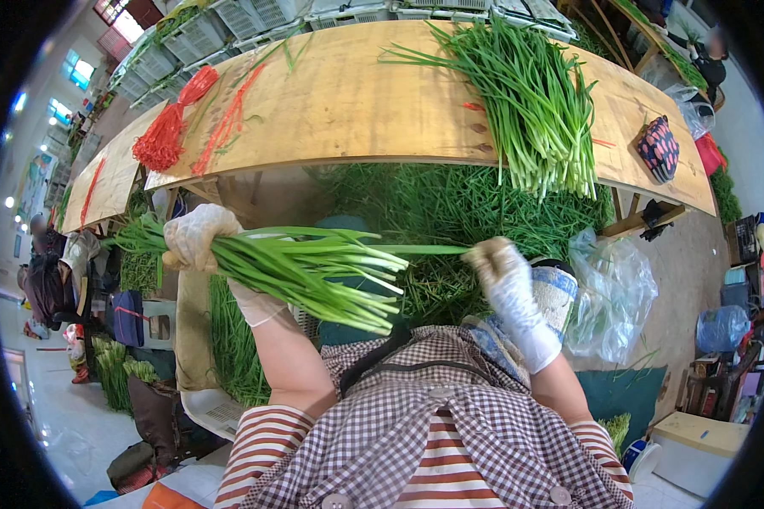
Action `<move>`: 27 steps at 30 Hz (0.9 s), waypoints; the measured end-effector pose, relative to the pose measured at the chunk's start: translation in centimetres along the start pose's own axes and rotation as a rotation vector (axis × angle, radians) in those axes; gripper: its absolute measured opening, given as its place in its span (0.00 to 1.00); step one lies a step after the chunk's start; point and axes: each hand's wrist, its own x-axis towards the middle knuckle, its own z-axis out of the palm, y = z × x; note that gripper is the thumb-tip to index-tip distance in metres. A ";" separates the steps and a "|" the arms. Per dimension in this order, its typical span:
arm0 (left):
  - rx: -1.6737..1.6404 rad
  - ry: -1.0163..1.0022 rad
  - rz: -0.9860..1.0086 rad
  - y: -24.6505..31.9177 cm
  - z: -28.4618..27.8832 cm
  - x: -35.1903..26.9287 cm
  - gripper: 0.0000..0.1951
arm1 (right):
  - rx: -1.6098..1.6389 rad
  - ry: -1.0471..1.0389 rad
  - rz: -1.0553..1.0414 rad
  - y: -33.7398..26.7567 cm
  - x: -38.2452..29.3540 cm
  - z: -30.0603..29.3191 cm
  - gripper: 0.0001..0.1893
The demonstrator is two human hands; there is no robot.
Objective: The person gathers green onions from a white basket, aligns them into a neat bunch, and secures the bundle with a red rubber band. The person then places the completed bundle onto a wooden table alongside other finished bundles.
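My left hand (200, 238), in a whitish glove, is closed around a bunch of green garlic chives (305, 270), their pale cut ends pointing right. My right hand (500, 280), gloved too and slightly blurred, pinches one long green leaf (423, 249) that stretches level from the bunch. Beyond my hands, a large pile of chives (535, 121) lies on the plywood table (356, 95), its pale ends over the near edge. Red plastic ties (165, 133) lie in a knotted bundle at the table's left, with loose red strands (229, 121) beside them.
Loose green leaves (433, 197) are heaped beneath the table. A clear plastic bag (614, 292) lies at right, and a patterned pouch (659, 149) sits on the table. At left stands a crate (213, 410) with chives. Stacked crates (197, 41) line the far side. Other people appear at both sides.
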 end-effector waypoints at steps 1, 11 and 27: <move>-0.031 -0.056 0.016 0.5 -0.3 0.2 0.16 | -0.205 0.036 0.080 4.0 0.2 -0.9 0.06; -0.020 -0.001 0.116 -0.6 -0.7 0.2 0.16 | 0.598 -0.564 0.349 -8.0 0.6 0.4 0.15; 0.113 0.215 0.082 -1.2 -1.1 -0.9 0.19 | 0.645 -0.338 0.279 -8.8 0.6 4.0 0.09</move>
